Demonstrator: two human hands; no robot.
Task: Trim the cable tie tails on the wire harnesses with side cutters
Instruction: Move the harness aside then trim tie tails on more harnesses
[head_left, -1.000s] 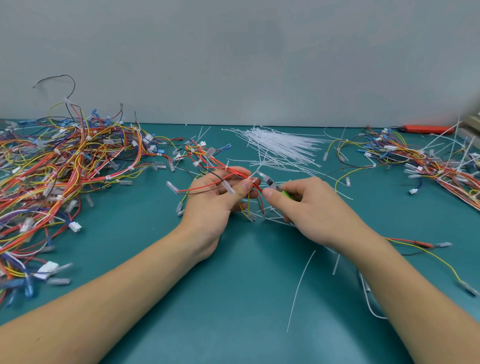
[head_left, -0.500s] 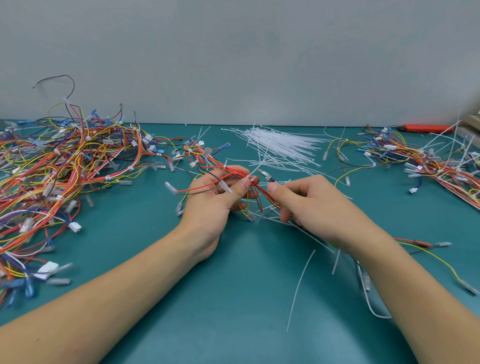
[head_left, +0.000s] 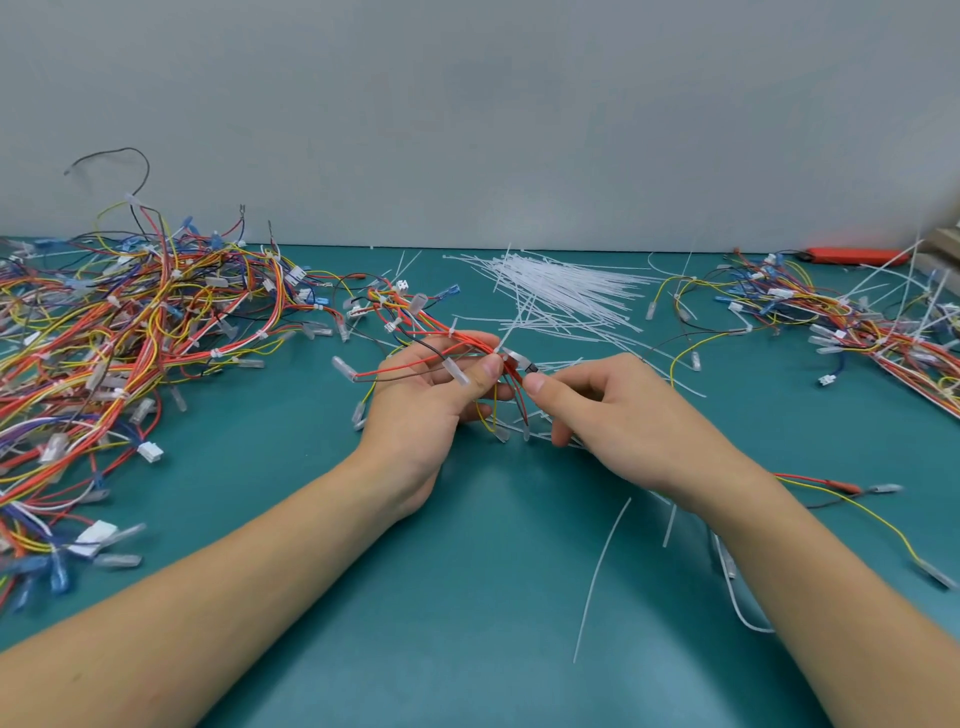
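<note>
My left hand (head_left: 431, 410) grips a wire harness (head_left: 441, 332) of mostly red wires with clear terminal sleeves, thumb pressed on the bundle. A white cable tie tail (head_left: 506, 340) sticks up just beyond that thumb. My right hand (head_left: 618, 410) is curled round small side cutters. Only their metal jaws (head_left: 521, 359) show, right next to the left thumb at the tie. The handles are hidden inside the fist. I cannot tell whether the jaws touch the tail.
A big heap of coloured harnesses (head_left: 130, 332) fills the left of the teal mat, a smaller heap (head_left: 841, 317) the far right. Loose white cable ties (head_left: 566, 291) lie behind my hands. Cut tails (head_left: 597, 577) and a loose red-yellow wire (head_left: 831, 488) lie near my right forearm. An orange tool (head_left: 852, 255) lies by the wall.
My right hand has closed further round the cutters, hiding the green handle seen earlier. The jaws have edged left towards my left thumb. The left hand has hardly moved.
</note>
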